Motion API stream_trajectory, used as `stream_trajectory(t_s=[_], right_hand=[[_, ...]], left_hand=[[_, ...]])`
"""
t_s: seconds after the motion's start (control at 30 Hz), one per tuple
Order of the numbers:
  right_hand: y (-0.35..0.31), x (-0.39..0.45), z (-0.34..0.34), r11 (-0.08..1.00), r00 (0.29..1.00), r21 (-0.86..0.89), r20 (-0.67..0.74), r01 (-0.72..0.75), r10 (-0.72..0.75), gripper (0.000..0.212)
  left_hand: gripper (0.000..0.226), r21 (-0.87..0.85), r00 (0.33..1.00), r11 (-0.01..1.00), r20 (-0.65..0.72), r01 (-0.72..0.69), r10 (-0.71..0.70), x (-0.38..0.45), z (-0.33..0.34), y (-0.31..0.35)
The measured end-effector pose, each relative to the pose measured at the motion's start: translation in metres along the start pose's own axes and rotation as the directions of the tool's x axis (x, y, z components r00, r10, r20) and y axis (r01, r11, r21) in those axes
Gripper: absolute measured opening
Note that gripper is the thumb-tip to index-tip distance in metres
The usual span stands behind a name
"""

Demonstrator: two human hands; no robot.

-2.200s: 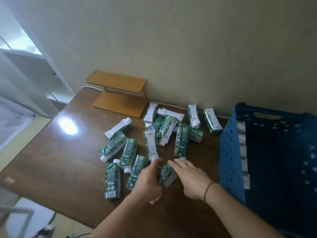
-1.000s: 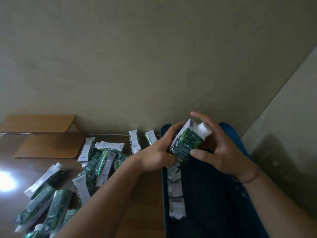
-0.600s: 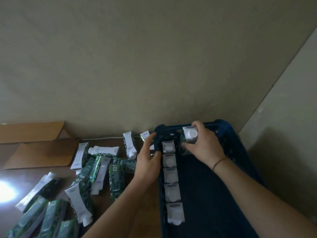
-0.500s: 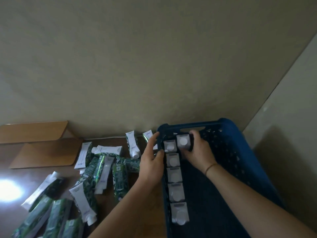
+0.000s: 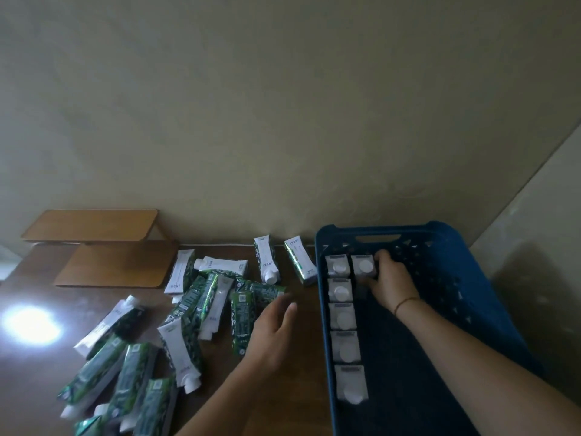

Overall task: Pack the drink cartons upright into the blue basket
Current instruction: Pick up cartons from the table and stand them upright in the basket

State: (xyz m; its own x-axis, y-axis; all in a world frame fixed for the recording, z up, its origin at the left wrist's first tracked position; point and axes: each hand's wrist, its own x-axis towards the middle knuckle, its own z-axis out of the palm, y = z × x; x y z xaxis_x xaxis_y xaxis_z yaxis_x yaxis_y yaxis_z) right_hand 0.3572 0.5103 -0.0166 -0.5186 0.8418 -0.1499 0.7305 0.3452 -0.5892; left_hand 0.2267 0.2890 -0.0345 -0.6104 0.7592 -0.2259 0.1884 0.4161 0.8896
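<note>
Head view, looking down: the blue basket [image 5: 446, 234] fills the lower right of the frame, and five drink cartons stand upright in a column along its left wall, caps up. A sixth carton [image 5: 364, 266] stands at the top of the basket, just right of the column's topmost carton [image 5: 337, 266], opening a second column. The right hand [image 5: 393, 283] is curled round this carton, fingers on its right side and thumb low on its front.

To do this step well, the hand should probably press the carton flush against its neighbour and the far wall before letting go, so that it stays square and leaves room for the next one below it. A carton released with a lean could tip into the bare dark floor of the basket.

The left hand [image 5: 273, 325] hovers at centre frame over the wooden table [image 5: 301, 357], fingers straight and close together, holding nothing, its tips near the loose cartons [image 5: 201, 303] lying on their sides in a scatter across the lower left. It seems to be heading for the next pickup.

The fingertips of the left hand are blurred, so I cannot tell whether they touch a carton. The basket's near end and the lowest loose cartons are cut off by the bottom edge. A glare patch at the left washes out part of the table, and print on the cartons is unreadable. A wooden stand [image 5: 103, 247] sits at the left by the wall.
</note>
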Motion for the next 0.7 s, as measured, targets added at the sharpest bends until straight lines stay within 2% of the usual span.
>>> stream_trajectory(t_s=[0.03,0.1,0.2,0.27,0.33,0.37,0.43,0.47,0.5,0.53,0.6,0.63,0.7], right_hand=[[-0.003,0.001,0.002,1.0,1.0,-0.007,-0.004,-0.009,0.009,0.034],[-0.006,0.001,0.006,0.999,0.999,-0.002,-0.019,-0.037,0.037,0.035],[-0.005,-0.002,0.008,0.995,0.996,0.041,0.01,-0.094,0.093,0.047],[-0.01,-0.004,0.0,0.986,0.985,0.008,0.05,-0.166,0.166,0.062],[-0.025,-0.008,-0.014,0.978,0.979,-0.062,-0.05,-0.201,0.198,0.063],[-0.037,-0.012,-0.021,0.981,0.973,-0.08,-0.16,-0.178,0.164,0.059],[-0.07,-0.027,-0.026,0.994,0.928,-0.108,-0.371,-0.022,-0.02,0.049],[-0.089,-0.038,-0.024,0.988,0.896,-0.111,-0.42,0.109,-0.146,0.045],[-0.11,-0.048,-0.019,0.963,0.871,-0.107,-0.409,0.249,-0.271,0.04],[-0.13,-0.06,-0.011,0.918,0.852,-0.111,-0.344,0.38,-0.394,0.034],[-0.163,-0.077,0.014,0.822,0.819,-0.137,-0.094,0.552,-0.566,0.029],[-0.177,-0.08,0.031,0.8,0.817,-0.168,0.068,0.576,-0.573,0.031],[-0.196,-0.08,0.07,0.797,0.838,-0.298,0.343,0.525,-0.423,0.044]], left_hand=[[0.041,0.058,1.0,0.998,-0.005,0.002,-0.002,-0.006,-0.004,-0.011],[0.04,0.29,0.997,0.954,0.01,-0.08,0.08,-0.018,-0.014,-0.031],[0.05,0.616,0.969,0.749,0.128,-0.245,0.211,-0.037,-0.031,-0.053],[0.051,0.711,0.956,0.642,0.164,-0.286,0.244,-0.047,-0.043,-0.066],[0.047,0.729,0.958,0.635,0.101,-0.256,0.27,-0.054,-0.056,-0.078],[0.046,0.733,0.963,0.643,0.057,-0.22,0.265,-0.057,-0.062,-0.081],[0.048,0.768,0.967,0.626,-0.037,-0.135,0.254,-0.063,-0.072,-0.089],[0.055,0.79,0.97,0.608,-0.079,-0.081,0.232,-0.067,-0.076,-0.092],[0.063,0.808,0.974,0.588,-0.11,-0.028,0.198,-0.07,-0.08,-0.095],[0.069,0.82,0.977,0.572,-0.129,0.008,0.171,-0.072,-0.085,-0.099],[0.08,0.84,0.98,0.542,-0.13,0.027,0.153,-0.077,-0.092,-0.107],[0.081,0.849,0.983,0.528,-0.109,0.014,0.15,-0.079,-0.096,-0.111],[0.073,0.869,0.98,0.493,-0.073,-0.029,0.185,-0.082,-0.1,-0.119]])
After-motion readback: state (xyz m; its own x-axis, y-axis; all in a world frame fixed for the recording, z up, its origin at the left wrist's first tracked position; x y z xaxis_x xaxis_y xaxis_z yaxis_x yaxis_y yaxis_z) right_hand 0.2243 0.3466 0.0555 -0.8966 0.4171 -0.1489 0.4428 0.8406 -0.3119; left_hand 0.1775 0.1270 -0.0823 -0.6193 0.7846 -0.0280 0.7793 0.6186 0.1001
